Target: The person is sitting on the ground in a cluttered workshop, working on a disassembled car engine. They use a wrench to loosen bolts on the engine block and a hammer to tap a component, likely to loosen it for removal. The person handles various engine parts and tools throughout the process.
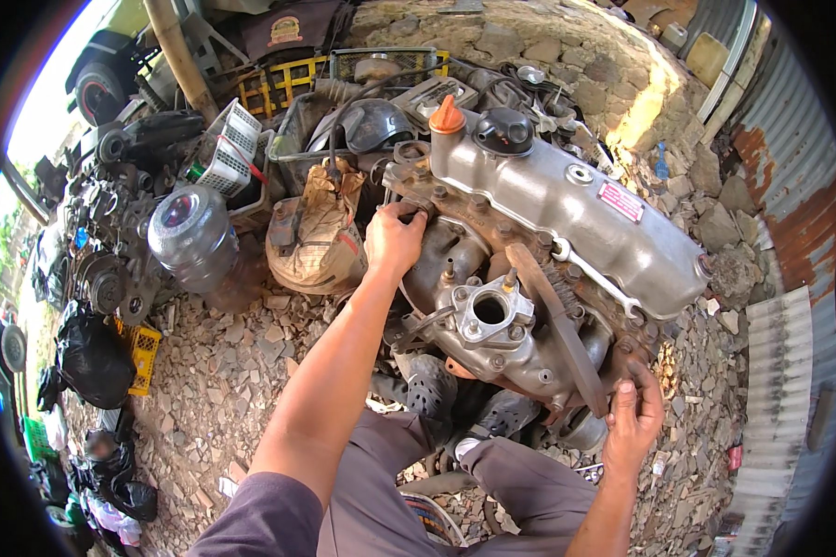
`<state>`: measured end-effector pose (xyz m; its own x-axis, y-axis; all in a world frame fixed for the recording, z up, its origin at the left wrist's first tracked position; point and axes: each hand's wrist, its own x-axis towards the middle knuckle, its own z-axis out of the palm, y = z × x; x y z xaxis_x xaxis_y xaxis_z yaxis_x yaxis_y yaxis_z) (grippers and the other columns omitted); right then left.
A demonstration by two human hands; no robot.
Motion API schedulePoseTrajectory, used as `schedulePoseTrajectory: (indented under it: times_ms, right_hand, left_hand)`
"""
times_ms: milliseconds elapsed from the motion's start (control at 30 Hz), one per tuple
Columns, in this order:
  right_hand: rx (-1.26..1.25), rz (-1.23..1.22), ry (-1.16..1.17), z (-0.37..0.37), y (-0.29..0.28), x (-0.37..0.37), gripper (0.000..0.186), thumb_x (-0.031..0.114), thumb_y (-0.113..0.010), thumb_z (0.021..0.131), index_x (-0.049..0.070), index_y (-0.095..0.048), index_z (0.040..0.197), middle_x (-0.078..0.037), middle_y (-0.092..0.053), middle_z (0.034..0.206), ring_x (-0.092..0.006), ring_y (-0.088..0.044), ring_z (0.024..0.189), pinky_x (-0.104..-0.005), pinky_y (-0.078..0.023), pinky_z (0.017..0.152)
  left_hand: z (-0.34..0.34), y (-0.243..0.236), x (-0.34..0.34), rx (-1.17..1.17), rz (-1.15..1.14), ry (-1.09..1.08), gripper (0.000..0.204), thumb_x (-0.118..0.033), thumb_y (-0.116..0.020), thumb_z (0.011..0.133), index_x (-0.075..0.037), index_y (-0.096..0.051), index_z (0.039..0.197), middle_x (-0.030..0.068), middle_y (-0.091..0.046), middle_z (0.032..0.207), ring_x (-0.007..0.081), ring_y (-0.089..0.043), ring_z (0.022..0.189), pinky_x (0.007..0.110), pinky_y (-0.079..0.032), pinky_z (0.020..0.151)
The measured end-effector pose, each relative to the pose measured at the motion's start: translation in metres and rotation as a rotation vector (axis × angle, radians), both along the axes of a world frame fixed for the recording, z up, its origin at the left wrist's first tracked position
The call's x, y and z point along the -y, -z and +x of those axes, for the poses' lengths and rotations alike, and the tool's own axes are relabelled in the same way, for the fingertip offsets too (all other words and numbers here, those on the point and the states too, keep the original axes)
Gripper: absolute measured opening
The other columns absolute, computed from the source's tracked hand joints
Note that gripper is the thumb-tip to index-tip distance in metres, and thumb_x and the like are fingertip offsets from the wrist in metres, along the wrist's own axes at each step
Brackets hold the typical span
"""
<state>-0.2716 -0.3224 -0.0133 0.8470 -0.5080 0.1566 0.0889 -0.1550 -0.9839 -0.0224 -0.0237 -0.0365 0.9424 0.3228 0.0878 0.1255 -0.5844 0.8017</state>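
Observation:
My left hand (395, 239) reaches to the rusty flange at the upper left of the engine (474, 193), its fingers closed at a bolt; what they grip is hidden. My right hand (630, 418) is at the lower right end of the manifold (529, 364), fingers curled by a bolt and the brush's end; what they hold is unclear. A wire brush with a long handle (576, 355) lies slanting over the manifold, beside an open round port (488, 313). A silver spanner (597, 277) lies along the silver valve cover (567, 200), which has an orange cap (447, 116).
Crates of parts (362, 125), a clear plastic jug (190, 237), a worn sack (311, 246) and black bags (93, 357) crowd the left and back. Corrugated sheets (773, 399) line the right. My feet (502, 418) are on rubble (232, 390) beneath the engine.

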Motion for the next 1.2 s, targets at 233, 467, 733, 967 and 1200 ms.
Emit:
schedulePoseTrajectory:
  times_ms: [233,467,733,967,1200]
  right_hand:
    - [0.002,-0.006,0.002,0.0,-0.002,-0.002,0.03,0.019,-0.067,0.093,0.001,-0.063,0.117,0.003,-0.057,0.084,-0.0011,-0.041,0.058,-0.0169,-0.03,0.048]
    - [0.02,-0.003,-0.018,0.001,0.001,-0.001,0.029,0.016,-0.066,0.094,0.001,-0.063,0.118,0.003,-0.056,0.085,-0.0009,-0.041,0.059,-0.0168,-0.03,0.048]
    - [0.0,-0.017,-0.002,0.0,-0.001,-0.002,0.029,0.017,-0.066,0.094,0.002,-0.063,0.118,0.003,-0.056,0.086,-0.0009,-0.042,0.06,-0.0166,-0.031,0.049]
    - [-0.028,-0.048,0.014,-0.001,-0.003,-0.003,0.029,0.018,-0.065,0.094,0.002,-0.064,0.117,0.003,-0.057,0.086,-0.001,-0.041,0.059,-0.0167,-0.031,0.048]
    - [-0.019,-0.053,0.009,0.001,0.002,-0.002,0.028,0.018,-0.064,0.094,0.003,-0.064,0.118,0.002,-0.058,0.089,-0.0012,-0.042,0.061,-0.0164,-0.03,0.048]
  left_hand:
    - [0.004,0.008,0.0,0.025,-0.027,0.043,0.038,-0.034,-0.069,0.082,-0.006,-0.07,0.107,0.0161,-0.066,0.112,0.033,-0.062,0.108,0.042,-0.047,0.094]
    - [0.004,0.008,0.001,-0.011,0.002,-0.009,0.04,-0.033,-0.068,0.082,-0.005,-0.068,0.11,0.0153,-0.064,0.117,0.0324,-0.06,0.11,0.043,-0.046,0.095]
    - [0.004,0.008,0.002,0.064,0.074,0.05,0.04,-0.032,-0.066,0.084,-0.004,-0.066,0.113,0.0153,-0.064,0.117,0.032,-0.059,0.112,0.043,-0.045,0.096]
    - [0.008,0.014,-0.003,0.052,0.035,0.009,0.035,-0.032,-0.067,0.084,-0.005,-0.069,0.105,0.0152,-0.065,0.114,0.0323,-0.06,0.109,0.043,-0.046,0.093]
    - [0.005,0.014,-0.003,0.089,0.042,-0.01,0.038,-0.037,-0.066,0.083,-0.008,-0.07,0.106,0.0155,-0.067,0.112,0.0331,-0.061,0.108,0.044,-0.047,0.091]
